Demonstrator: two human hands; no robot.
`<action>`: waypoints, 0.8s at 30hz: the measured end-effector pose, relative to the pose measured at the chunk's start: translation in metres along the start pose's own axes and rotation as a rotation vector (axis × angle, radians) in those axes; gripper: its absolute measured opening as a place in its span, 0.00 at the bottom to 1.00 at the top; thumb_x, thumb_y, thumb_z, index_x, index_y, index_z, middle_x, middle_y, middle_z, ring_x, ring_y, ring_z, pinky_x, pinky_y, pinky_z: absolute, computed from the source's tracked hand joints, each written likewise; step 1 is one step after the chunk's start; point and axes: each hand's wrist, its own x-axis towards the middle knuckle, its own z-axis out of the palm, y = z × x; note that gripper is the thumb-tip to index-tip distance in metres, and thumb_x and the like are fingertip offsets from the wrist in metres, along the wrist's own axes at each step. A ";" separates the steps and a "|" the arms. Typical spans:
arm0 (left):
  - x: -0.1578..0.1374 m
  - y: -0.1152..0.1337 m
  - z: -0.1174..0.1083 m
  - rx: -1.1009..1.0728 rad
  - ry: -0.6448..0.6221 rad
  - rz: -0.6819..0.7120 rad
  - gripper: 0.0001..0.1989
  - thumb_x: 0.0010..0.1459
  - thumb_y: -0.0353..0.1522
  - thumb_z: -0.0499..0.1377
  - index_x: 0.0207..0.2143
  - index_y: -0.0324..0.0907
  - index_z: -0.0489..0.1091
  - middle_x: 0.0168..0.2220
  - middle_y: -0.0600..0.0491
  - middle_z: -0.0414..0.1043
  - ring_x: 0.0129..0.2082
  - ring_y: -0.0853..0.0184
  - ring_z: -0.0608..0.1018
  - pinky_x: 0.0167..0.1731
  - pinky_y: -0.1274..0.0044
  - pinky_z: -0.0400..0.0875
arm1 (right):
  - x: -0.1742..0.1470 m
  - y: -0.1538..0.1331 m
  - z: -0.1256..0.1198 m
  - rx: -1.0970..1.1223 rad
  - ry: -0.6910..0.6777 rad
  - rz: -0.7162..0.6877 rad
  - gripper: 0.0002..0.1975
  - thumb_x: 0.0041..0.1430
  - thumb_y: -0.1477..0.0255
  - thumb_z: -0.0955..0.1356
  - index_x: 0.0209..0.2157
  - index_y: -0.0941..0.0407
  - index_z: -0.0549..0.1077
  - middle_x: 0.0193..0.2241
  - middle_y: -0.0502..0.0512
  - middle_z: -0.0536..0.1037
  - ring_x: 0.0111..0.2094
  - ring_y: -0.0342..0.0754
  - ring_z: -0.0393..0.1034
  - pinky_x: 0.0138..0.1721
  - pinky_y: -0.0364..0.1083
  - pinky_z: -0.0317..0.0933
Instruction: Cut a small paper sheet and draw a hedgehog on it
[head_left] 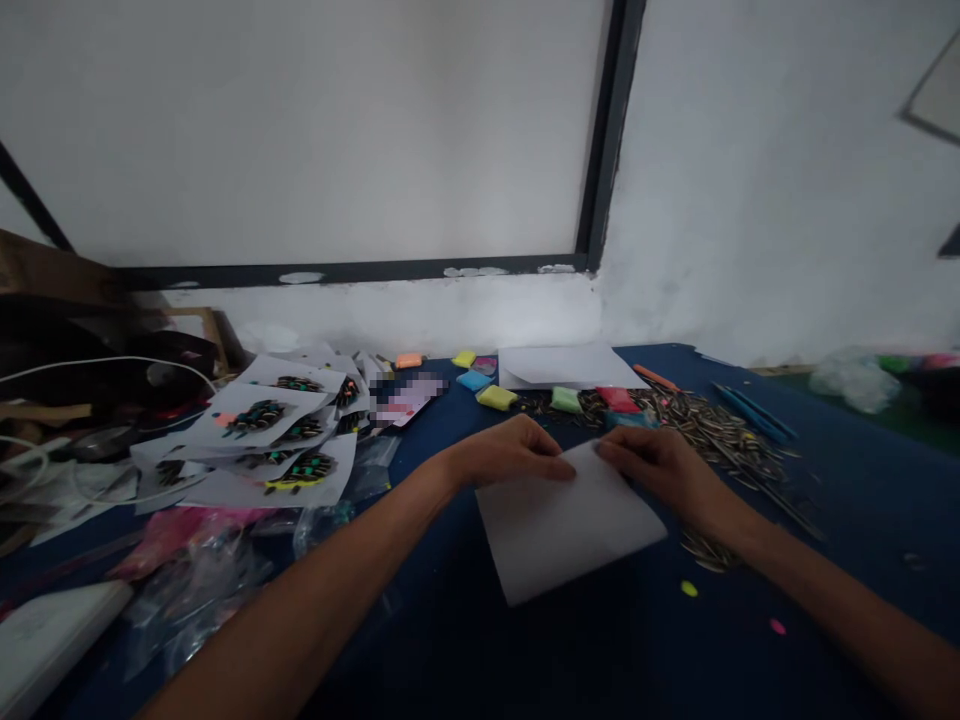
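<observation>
A small white sheet of paper (562,530) is held up over the dark blue table, tilted toward me. My left hand (517,455) pinches its upper edge, thumb lying across the face of the sheet. At the upper right corner, my right hand (652,465) grips the paper between thumb and fingers. Behind the right hand spreads a pile of striped seeds (720,440), which look like sunflower seeds. Small packets of coloured clay lie just beyond the hands: yellow (496,398), green (566,400) and red (617,400).
White sheets with seed-and-clay pictures (255,420) are heaped at the left. Clear plastic bags (202,570) and a white box-like object (60,640) lie nearer. A stack of blank paper (566,367) is by the wall. Blue tweezers-like tools (754,412) rest at the right.
</observation>
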 end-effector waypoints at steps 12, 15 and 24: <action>0.009 -0.003 0.008 -0.092 0.458 0.093 0.15 0.52 0.40 0.59 0.26 0.35 0.72 0.23 0.52 0.69 0.21 0.72 0.70 0.20 0.81 0.60 | 0.004 0.001 0.009 0.437 0.081 0.214 0.19 0.45 0.59 0.74 0.37 0.56 0.75 0.32 0.56 0.79 0.35 0.53 0.73 0.37 0.48 0.65; 0.010 -0.003 0.008 -0.057 0.480 0.090 0.15 0.52 0.40 0.58 0.25 0.35 0.70 0.21 0.53 0.67 0.19 0.73 0.68 0.19 0.81 0.58 | 0.005 0.003 0.009 0.467 0.088 0.232 0.18 0.44 0.61 0.75 0.35 0.57 0.74 0.31 0.55 0.79 0.33 0.51 0.73 0.37 0.48 0.65; 0.013 -0.013 -0.003 0.082 0.539 0.106 0.15 0.52 0.40 0.56 0.23 0.36 0.68 0.20 0.54 0.65 0.19 0.73 0.67 0.18 0.82 0.56 | 0.007 0.015 -0.001 0.348 0.119 0.230 0.15 0.46 0.59 0.74 0.25 0.56 0.72 0.21 0.49 0.76 0.22 0.42 0.68 0.22 0.41 0.57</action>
